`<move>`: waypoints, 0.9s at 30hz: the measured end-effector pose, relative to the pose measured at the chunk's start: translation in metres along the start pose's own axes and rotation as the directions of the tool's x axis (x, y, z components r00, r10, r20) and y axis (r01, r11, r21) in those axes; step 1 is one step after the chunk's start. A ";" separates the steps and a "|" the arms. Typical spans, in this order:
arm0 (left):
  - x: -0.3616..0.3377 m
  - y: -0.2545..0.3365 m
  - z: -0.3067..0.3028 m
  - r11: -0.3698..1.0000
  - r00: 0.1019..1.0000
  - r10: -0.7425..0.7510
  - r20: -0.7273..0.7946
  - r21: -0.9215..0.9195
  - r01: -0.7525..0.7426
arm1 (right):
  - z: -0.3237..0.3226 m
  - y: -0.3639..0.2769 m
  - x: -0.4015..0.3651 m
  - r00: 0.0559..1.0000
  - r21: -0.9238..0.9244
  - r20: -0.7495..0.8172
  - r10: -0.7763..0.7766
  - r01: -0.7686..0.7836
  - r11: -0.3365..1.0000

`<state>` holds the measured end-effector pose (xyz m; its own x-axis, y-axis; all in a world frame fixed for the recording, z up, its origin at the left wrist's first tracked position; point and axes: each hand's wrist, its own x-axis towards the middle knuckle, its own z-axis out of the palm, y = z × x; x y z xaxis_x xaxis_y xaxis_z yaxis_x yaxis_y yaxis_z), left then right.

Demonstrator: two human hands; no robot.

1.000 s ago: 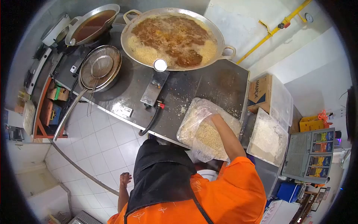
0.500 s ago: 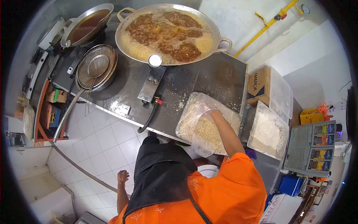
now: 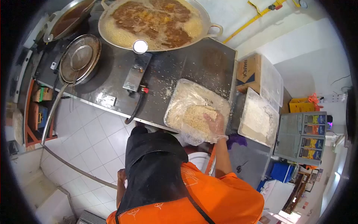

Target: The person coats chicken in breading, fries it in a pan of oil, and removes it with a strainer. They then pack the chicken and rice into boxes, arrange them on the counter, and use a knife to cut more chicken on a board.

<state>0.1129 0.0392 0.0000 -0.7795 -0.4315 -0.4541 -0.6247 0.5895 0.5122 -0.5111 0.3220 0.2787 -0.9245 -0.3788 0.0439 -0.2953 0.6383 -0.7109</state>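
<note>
My right hand (image 3: 214, 125), in a clear plastic glove, rests on pale crumbs (image 3: 195, 117) at the right side of a tray (image 3: 174, 98). Its fingers are apart, and the fingertips touch the crumbs. Clear plastic (image 3: 192, 135) lies over the tray's near edge. My left hand (image 3: 121, 174) hangs low beside the black apron (image 3: 149, 168), away from the counter; its fingers are too small and partly hidden to make out.
A wide pan (image 3: 149, 22) of bubbling oil stands at the back. Strainers on a pot (image 3: 80, 59) and another pan (image 3: 69, 22) are at left. A tray of white powder (image 3: 259, 119), a cardboard box (image 3: 249, 71) and a purple cloth (image 3: 236, 140) are at right.
My right hand has come out from under the plastic, and its glove now shows. The plastic has dropped toward the tray's near edge. My left hand is closer to the apron. The view has shifted.
</note>
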 end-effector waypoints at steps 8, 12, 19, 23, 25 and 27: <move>0.056 0.047 -0.058 0.217 0.732 -0.606 0.311 -0.821 0.528 | -0.096 -0.121 0.058 0.968 0.150 0.232 0.090 -0.128 0.980; 0.081 0.066 -0.099 0.269 0.720 -0.662 0.207 -0.832 0.485 | -0.121 -0.252 0.125 0.961 0.178 0.256 -0.106 0.061 0.982; 0.074 0.039 -0.069 0.184 0.680 -0.685 0.259 -0.842 0.506 | -0.033 -0.329 0.305 0.795 -0.455 0.304 -0.525 0.605 0.653; 0.042 0.029 -0.044 0.152 0.680 -0.666 0.306 -0.837 0.525 | 0.045 -0.308 0.401 0.731 -0.614 0.595 -0.334 0.682 0.397; 0.021 0.036 -0.040 0.004 0.609 -0.717 0.338 -0.872 0.489 | 0.068 -0.306 0.418 0.736 -0.725 0.677 0.000 0.667 0.170; 0.005 0.041 -0.041 0.020 0.557 -0.750 0.357 -0.829 0.558 | 0.064 -0.313 0.415 0.759 -0.748 0.650 -0.042 0.648 0.143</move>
<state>0.0817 0.0336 0.0488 0.0505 -0.4387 -0.8972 -0.4868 -0.7952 0.3614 -0.7870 -0.0780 0.4743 -0.5323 -0.7495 -0.3935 -0.8220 0.3465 0.4520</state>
